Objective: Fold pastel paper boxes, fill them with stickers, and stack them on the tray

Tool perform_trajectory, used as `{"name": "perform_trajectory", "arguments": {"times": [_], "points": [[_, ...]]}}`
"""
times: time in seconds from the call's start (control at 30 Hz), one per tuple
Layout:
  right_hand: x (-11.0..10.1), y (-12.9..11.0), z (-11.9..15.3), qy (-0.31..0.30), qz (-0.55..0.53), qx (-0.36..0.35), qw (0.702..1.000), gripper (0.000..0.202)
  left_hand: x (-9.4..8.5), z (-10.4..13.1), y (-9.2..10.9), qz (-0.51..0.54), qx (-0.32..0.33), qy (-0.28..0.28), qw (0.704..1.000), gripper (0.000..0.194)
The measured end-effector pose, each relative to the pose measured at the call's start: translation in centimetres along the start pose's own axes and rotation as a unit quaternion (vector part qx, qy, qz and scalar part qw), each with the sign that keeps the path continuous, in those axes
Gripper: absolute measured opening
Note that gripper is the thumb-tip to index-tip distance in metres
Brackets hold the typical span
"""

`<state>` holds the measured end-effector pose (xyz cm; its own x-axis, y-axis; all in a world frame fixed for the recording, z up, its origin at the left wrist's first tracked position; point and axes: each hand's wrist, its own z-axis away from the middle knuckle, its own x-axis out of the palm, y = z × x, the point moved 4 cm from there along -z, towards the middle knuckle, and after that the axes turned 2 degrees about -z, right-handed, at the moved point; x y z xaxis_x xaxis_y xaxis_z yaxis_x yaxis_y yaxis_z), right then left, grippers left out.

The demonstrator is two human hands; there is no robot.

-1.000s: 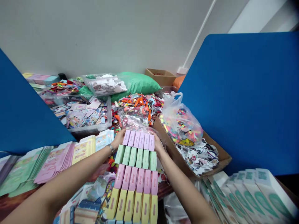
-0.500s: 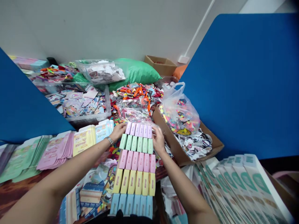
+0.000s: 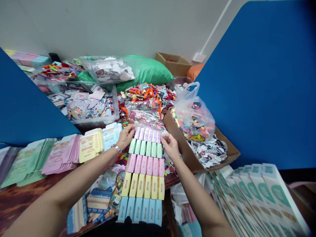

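Observation:
Rows of small boxes stretch away from my body: blue (image 3: 140,209), yellow (image 3: 144,185), pink (image 3: 146,164), green (image 3: 145,148) and purple (image 3: 147,134). My left hand (image 3: 125,137) is at the far left corner, fingers pinched on the edge of a clear plastic film (image 3: 148,127) over the purple row. At the far right corner my right hand (image 3: 170,144) pinches the film's other side, thumb and fingers together. The film is thin and its full extent is hard to make out.
Fanned colored packets (image 3: 90,144) lie on the left. Behind are a clear bin of cards (image 3: 116,102) and a green bag (image 3: 150,69). On the right stand a cardboard box (image 3: 232,154) with a plastic bag (image 3: 197,115) and leaning white-green packages (image 3: 261,187).
Both hands have moved slightly away from the sides of the purple row, and film now shows over its far end. The view has shifted a little.

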<state>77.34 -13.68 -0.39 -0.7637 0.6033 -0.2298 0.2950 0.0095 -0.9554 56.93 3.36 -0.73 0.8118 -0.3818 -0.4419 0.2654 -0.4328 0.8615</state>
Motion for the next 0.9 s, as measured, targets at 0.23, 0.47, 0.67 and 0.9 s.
{"name": "perform_trajectory", "arguments": {"times": [0.23, 0.47, 0.67, 0.9], "points": [[-1.6, -0.9, 4.2, 0.018, 0.104, -0.056, 0.993, 0.034, -1.6, 3.2, 1.1, -0.038, 0.046, -0.015, 0.998, 0.024], [-2.2, -1.3, 9.3, 0.026, 0.172, -0.098, 0.98, 0.021, -2.3, 7.4, 1.4, -0.068, 0.083, 0.003, 0.994, 0.022], [-3.2, -2.2, 12.9, 0.043, 0.145, -0.129, 0.98, 0.021, -2.5, 11.9, 2.5, -0.074, 0.141, 0.019, 0.987, 0.016], [-4.6, -3.1, 16.1, 0.057, 0.172, -0.163, 0.97, 0.032, -1.7, 15.9, 3.7, -0.065, 0.213, 0.034, 0.974, 0.02]]}}
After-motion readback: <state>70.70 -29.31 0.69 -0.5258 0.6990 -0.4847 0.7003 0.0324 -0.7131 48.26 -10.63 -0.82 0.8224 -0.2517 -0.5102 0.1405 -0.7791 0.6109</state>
